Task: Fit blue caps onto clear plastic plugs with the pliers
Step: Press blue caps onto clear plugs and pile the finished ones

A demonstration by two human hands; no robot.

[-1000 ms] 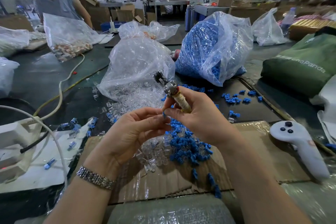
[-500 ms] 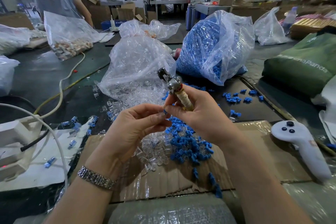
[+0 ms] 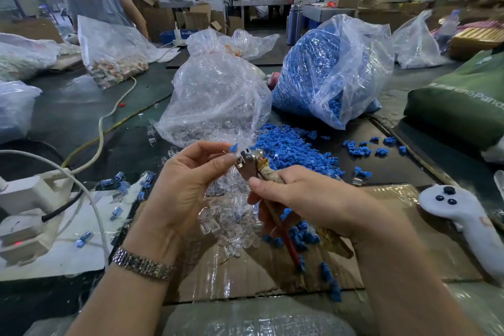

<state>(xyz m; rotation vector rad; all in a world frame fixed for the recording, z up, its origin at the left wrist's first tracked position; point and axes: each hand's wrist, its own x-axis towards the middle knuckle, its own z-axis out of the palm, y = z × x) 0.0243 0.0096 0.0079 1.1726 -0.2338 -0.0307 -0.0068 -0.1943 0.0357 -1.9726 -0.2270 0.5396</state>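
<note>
Blue cap (image 3: 233, 148): only its tip shows above the left hand (image 3: 188, 185) fingertips, any clear plug beneath it hidden; pliers (image 3: 252, 162) head half covered by those fingers, jaw state not readable, handles largely wrapped by the right hand (image 3: 308, 196). Green bag (image 3: 461, 101): cut off by the right edge, its lettering only partly legible. Second person (image 3: 95, 0): cropped at the top edge, blurred; background hall too soft to itemise
</note>
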